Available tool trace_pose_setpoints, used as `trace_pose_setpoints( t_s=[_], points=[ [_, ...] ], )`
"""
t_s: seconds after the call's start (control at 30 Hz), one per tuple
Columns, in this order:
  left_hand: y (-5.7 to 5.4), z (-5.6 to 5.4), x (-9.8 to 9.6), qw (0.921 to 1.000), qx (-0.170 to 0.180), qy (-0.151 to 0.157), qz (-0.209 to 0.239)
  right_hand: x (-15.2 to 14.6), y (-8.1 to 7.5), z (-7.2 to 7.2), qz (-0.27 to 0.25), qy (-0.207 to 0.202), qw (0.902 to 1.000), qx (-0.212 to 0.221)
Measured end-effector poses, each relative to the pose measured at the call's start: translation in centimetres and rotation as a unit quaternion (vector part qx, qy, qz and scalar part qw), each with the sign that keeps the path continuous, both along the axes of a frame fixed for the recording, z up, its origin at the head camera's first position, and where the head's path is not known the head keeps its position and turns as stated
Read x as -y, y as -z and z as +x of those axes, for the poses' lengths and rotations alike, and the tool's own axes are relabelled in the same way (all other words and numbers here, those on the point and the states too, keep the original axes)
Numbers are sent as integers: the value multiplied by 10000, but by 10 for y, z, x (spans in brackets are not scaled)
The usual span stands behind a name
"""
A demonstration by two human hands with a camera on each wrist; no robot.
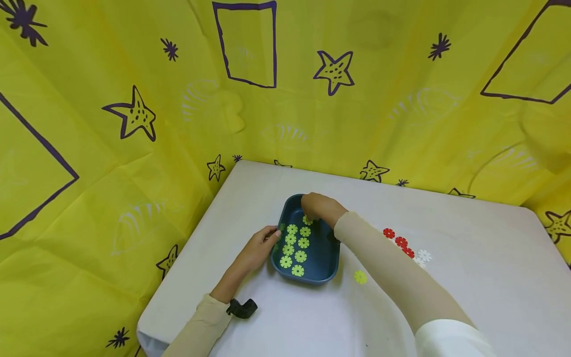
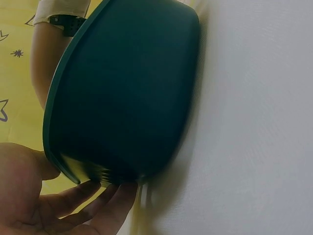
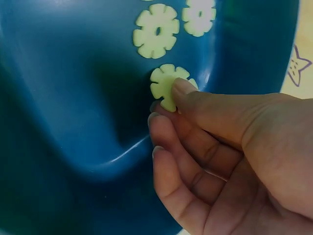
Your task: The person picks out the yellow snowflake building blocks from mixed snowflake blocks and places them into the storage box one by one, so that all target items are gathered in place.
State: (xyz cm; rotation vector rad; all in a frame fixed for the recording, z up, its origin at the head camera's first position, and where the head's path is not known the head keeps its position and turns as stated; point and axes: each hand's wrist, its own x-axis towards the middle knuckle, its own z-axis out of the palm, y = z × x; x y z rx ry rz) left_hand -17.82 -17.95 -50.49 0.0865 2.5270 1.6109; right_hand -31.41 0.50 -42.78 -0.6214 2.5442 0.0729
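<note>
A dark blue plastic tub (image 1: 323, 255) rests on the table, with several yellow-green notched flower discs (image 1: 298, 270) laid flat in two columns along its left part. My left hand (image 1: 257, 249) grips the tub's left side, thumb at the rim and fingertips against the outer wall (image 2: 132, 98) in the left wrist view. Inside the tub's far end, my right hand (image 1: 322, 208) pinches another yellow-green flower disc (image 3: 163, 81) between thumb and index finger, close to the tub floor. In the right wrist view, its other fingers curl loosely below the disc.
One yellow disc (image 1: 360, 276) lies on the white table (image 1: 276, 322) right of the tub. Beyond my right forearm are several red discs (image 1: 401, 242) and white discs (image 1: 424, 255), partly hidden by the sleeve. A yellow patterned curtain (image 1: 285, 114) hangs behind the table and along its left.
</note>
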Motion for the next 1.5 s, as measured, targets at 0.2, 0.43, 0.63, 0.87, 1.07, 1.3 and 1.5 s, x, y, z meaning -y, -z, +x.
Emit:
trace_pose_setpoints(
  t_s=[0.2,0.43,0.63,0.87,1.07,1.3,1.5],
  points=[
    [-2,0,0,10000,-2,11,-18,0,5,0,-307,35,9994,-169],
    [-4,0,-1,10000,-35,15,22,1,4,8,-353,-130,9978,-551],
    [-4,-1,-1,10000,-74,23,33,0,6,7,-306,-278,9969,-667],
    [-4,0,-1,10000,-75,32,36,-3,9,5,-327,-306,9972,-607],
    [-4,0,-1,10000,-72,25,15,-4,8,3,-295,-341,9976,-526],
    [-4,0,-2,10000,-51,-16,13,-21,-22,3,-738,-585,9950,-332],
    [-4,1,-1,10000,-16,-28,26,-57,-57,5,-1501,-652,9860,-329]
  ],
)
